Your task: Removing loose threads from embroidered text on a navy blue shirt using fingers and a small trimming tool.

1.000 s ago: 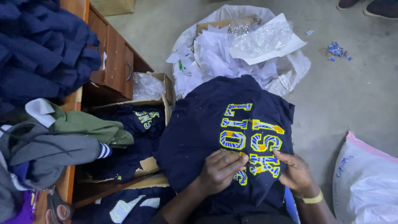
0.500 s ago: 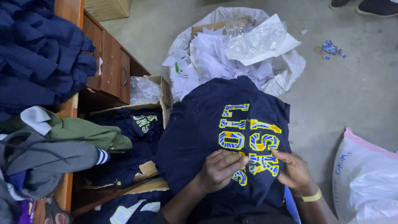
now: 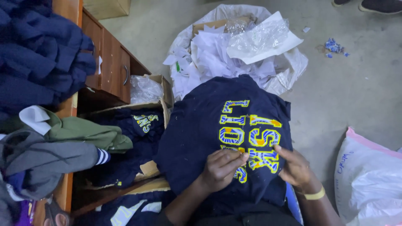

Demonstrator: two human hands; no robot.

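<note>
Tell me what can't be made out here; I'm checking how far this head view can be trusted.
Head view only:
- Lower yellow letters on the navy garment: covered by the left hand and right hand.
- Whether the fingertips pinch anything: too small to tell.
- Cardboard box contents: mostly buried under dark clothes.
- White sack: cut by the right edge.
- Shoes: cut by the top edge.

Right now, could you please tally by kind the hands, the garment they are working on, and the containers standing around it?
Hands on the garment: 2, left hand and right hand
Navy garment with yellow lettering: 1
Cardboard box of navy clothes: 1
White sack of paper scraps: 1
White bag with pink edge: 1
Total: 6
</note>
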